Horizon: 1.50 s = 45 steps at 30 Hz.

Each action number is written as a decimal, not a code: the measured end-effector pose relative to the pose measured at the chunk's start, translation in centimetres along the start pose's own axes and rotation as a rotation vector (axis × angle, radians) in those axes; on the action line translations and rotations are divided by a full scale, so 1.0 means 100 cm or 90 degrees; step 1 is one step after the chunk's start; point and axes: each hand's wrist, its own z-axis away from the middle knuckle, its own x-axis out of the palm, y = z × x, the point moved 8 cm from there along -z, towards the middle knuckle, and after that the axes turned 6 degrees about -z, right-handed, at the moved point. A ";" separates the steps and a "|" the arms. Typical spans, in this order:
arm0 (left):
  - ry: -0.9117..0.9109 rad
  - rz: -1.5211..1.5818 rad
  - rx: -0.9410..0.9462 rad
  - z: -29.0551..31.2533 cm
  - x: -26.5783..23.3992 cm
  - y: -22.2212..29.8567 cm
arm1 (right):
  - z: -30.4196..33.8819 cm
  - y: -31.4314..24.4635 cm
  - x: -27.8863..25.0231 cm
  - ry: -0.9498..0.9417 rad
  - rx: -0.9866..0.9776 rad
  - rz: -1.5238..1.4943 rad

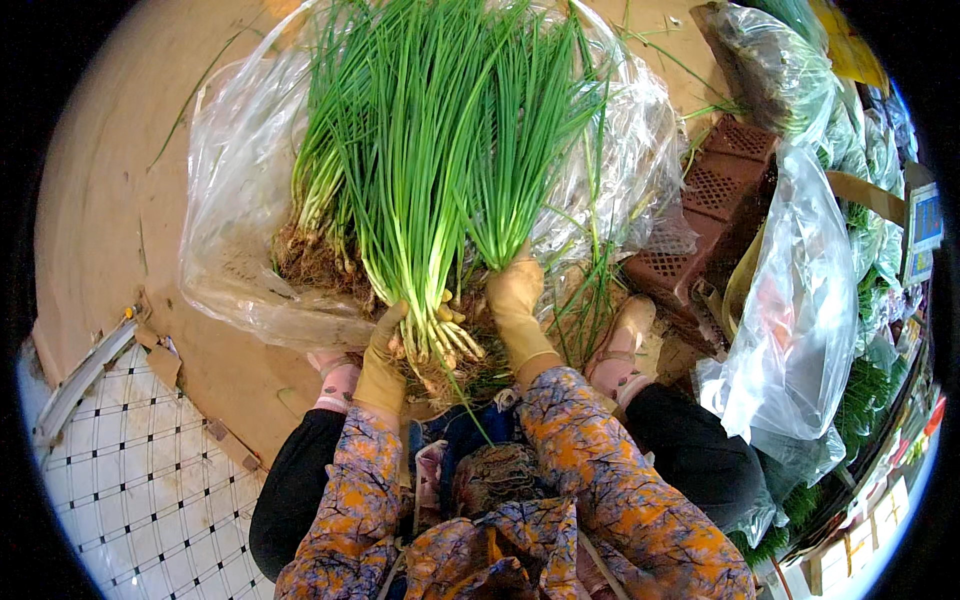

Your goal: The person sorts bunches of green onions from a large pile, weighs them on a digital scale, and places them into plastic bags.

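My left hand (384,355), in a tan glove, is closed round the pale root ends of a thick bunch of scallions (415,200). Their long green leaves point away from me. In a matching glove, my right hand (515,295) grips the base of a smaller scallion bunch (508,195) just to the right. Behind the left bunch lies a pile of scallions with soil-covered roots (318,255), on a clear plastic sheet (235,210). The leaves hide part of that pile.
On the right stands a brown perforated crate (720,190). Clear plastic bags (800,300) hang beside it, some with greens inside. My feet are on either side of the work. Brown cardboard (110,180) covers the floor, with white tiles (150,480) at lower left.
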 end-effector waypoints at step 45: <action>0.209 0.080 0.014 0.026 0.045 -0.045 | 0.145 -0.105 -0.093 -0.213 -0.338 0.158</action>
